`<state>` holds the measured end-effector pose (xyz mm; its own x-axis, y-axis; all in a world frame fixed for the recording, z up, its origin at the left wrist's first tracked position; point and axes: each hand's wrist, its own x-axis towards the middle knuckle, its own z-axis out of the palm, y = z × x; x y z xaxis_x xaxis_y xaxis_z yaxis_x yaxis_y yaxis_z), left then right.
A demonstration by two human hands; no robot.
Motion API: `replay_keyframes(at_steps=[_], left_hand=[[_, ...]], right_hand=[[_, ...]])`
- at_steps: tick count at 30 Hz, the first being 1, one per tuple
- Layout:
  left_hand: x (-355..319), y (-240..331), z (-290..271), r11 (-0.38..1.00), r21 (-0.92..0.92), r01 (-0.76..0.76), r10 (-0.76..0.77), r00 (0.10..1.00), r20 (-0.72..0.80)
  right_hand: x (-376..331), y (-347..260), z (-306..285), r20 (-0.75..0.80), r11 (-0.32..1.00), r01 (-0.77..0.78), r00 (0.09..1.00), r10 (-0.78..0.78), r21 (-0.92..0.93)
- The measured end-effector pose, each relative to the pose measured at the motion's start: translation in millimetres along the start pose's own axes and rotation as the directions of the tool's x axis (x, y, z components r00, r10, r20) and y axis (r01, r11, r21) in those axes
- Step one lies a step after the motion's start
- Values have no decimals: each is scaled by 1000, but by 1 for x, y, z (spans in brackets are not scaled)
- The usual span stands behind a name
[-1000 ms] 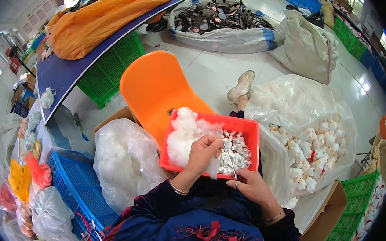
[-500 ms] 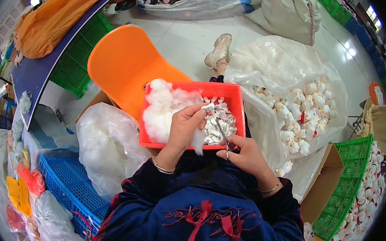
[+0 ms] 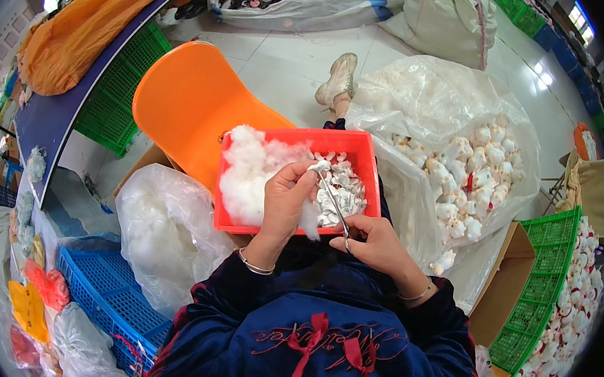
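A red plastic tray point(image 3: 370, 174) rests on my lap. White fluffy stuffing point(image 3: 245, 180) fills its left part, and many small white fabric pieces point(image 3: 350, 188) lie in its right part. Above the tray, my left hand point(image 3: 287, 200) pinches one small white piece point(image 3: 320, 167) between thumb and fingers. My right hand point(image 3: 375, 245) grips long slim metal forceps point(image 3: 333, 201) by the ring handles. Their tip reaches up and left to the piece in my left hand; whether it is inside the piece is too small to tell.
An orange chair point(image 3: 193, 103) stands beyond the tray. Left of me are a clear bag of stuffing point(image 3: 165, 229) and a blue crate point(image 3: 111, 290). On the right lie a big clear bag point(image 3: 430, 91) of white plush pieces, a cardboard box point(image 3: 505, 272) and a green crate point(image 3: 539, 276).
The forceps tip has moved up and left against the small white piece. My right hand has shifted slightly left with it. My left hand keeps its pinch.
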<state>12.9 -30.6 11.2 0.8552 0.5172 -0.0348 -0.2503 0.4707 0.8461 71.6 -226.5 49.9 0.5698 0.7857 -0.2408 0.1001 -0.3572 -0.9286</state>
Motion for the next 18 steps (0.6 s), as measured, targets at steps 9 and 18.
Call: replay_keyframes(at_steps=[9, 18], left_hand=[[1, -1, -4, 999, 42, 2, -1, 1000, -9], [1, 0, -5, 997, 72, 0, 1, 1000, -8]], right_hand=[[1, 2, 0, -1, 1000, 15, 1000, -15, 23], [1, 0, -1, 14, 998, -10, 1000, 9, 63]])
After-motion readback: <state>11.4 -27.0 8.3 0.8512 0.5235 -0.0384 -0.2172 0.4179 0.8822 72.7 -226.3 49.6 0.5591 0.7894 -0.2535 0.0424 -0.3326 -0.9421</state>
